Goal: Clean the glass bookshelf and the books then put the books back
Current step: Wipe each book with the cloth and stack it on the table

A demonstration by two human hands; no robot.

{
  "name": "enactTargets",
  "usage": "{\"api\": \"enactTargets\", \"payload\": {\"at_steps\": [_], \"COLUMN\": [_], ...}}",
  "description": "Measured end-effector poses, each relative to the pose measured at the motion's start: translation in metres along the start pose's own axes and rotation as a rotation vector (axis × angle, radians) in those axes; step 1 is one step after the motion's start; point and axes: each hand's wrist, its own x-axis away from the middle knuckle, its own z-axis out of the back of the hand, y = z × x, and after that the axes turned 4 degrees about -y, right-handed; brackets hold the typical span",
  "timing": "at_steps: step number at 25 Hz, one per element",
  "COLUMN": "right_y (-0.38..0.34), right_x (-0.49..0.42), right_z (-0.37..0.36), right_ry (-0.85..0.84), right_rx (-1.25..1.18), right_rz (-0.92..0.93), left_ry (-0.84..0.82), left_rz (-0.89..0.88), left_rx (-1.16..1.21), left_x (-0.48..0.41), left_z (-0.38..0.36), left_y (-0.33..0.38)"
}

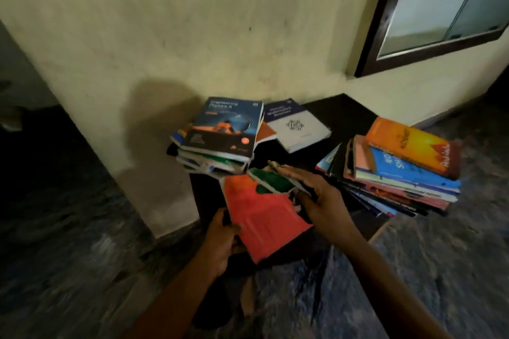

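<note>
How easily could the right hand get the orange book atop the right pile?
Probably yes: the orange book lies uncovered on top, with nothing between, though the right hand rests on something green.

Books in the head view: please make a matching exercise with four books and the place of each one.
Books:
1 red book
2 Physics book
3 white book
4 orange book

Places:
a on top of the right pile
b in the left hand
c on top of the left pile
d flat on the table, near the wall

Pairs: 1-b, 2-c, 3-d, 4-a
</note>
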Motion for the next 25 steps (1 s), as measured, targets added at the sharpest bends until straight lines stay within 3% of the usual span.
{"api": "enactTargets", "payload": {"at_steps": [4,6,9,12,15,18,20,22,25], "right_y": [-0.026,-0.036,-0.045,-0.042,-0.022,0.001,0.012,0.018,0.025], "right_x": [-0.022,-0.034,-0.059,-0.077,-0.081,-0.078,-0.077,-0.078,-0.075], "right_z": [0.014,0.018,0.023,0.022,0.009,-0.007,-0.011,-0.011,-0.007], "right_ry": [0.134,0.238,0.311,0.357,0.374,0.327,0.298,0.301,0.427], "right_rx": [0.013,-0.007,-0.075,-0.129,-0.164,-0.166,-0.174,-0.191,-0.213], "right_rz": [0.145,0.229,0.262,0.219,0.146,0.043,-0.001,-0.042,-0.098], "left_ry": [0.015,0.07,0.291,0.333,0.278,0.071,0.091,0.06,-0.073], "left_rz": [-0.275,-0.524,-0.98,-1.257,-1.254,-1.309,-1.33,-1.351,-1.289], "left_rx": [-0.104,-0.189,-0.501,-0.859,-1.137,-1.433,-1.539,-1.436,-1.021], "left_x": [-0.001,-0.012,-0.022,-0.049,-0.113,-0.177,-0.186,-0.18,-0.142], "left_z": [-0.011,-0.011,-0.014,0.0,0.038,0.083,0.093,0.083,0.028], "left_y": [0.058,0.088,0.139,0.168,0.147,0.102,0.088,0.08,0.066]}}
